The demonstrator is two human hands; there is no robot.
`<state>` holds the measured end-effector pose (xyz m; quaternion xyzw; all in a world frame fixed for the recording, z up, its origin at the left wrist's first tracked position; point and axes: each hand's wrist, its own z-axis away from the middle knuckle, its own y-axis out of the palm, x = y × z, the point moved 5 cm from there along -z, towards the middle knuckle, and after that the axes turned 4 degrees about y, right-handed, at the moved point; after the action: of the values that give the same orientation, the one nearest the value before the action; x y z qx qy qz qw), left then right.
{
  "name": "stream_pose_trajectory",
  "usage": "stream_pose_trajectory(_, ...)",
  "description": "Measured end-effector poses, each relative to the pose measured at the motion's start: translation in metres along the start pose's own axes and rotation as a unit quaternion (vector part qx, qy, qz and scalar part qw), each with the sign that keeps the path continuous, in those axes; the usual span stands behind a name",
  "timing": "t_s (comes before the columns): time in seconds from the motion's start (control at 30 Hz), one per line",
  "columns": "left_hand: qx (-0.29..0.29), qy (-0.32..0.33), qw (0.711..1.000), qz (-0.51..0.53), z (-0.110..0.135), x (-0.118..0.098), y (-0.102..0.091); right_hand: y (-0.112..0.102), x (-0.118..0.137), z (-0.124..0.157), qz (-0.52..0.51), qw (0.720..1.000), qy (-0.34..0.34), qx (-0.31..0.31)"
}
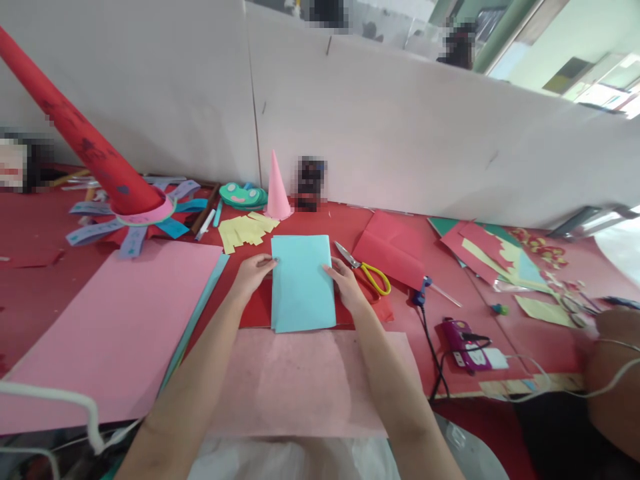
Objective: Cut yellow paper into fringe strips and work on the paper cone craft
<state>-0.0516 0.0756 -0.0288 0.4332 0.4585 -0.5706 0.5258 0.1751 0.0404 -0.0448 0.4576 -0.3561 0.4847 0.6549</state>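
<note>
A light blue sheet of paper [303, 287], which looks folded in layers, lies on the red table between my hands. My left hand [254, 273] pinches its left edge near the upper corner. At the right edge, my right hand [344, 279] grips the paper with the thumb on top. Scissors with yellow handles [369, 272] lie just right of my right hand, blades toward the paper. Beyond the paper stands a pink paper cone [277, 190]. Yellow paper strips [243, 230] lie in a loose pile behind my left hand.
Large pink sheets [115, 320] cover the left side, below a tall red cone [90, 133] with paper strips around its base. Red paper [393, 247], a purple power bank [465, 343] with cables, and another person's arm [613, 387] are on the right. A white partition [400, 127] stands behind.
</note>
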Motion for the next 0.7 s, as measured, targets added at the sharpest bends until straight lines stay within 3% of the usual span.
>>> stream_pose_trajectory(0.33,0.064,0.013,0.998,-0.02,0.004,0.005,0.013,0.002,0.004,0.005,0.02,0.999,-0.014,-0.024)
stream_pose_trajectory(0.57,0.009,0.048,0.998,-0.039,0.006,-0.001,0.01,0.001,0.0,0.002,0.036,0.999,-0.021,-0.017)
stream_pose_trajectory(0.7,0.01,0.023,1.0,-0.009,0.008,-0.002,0.012,0.002,0.002,0.004,0.038,0.999,-0.01,-0.02)
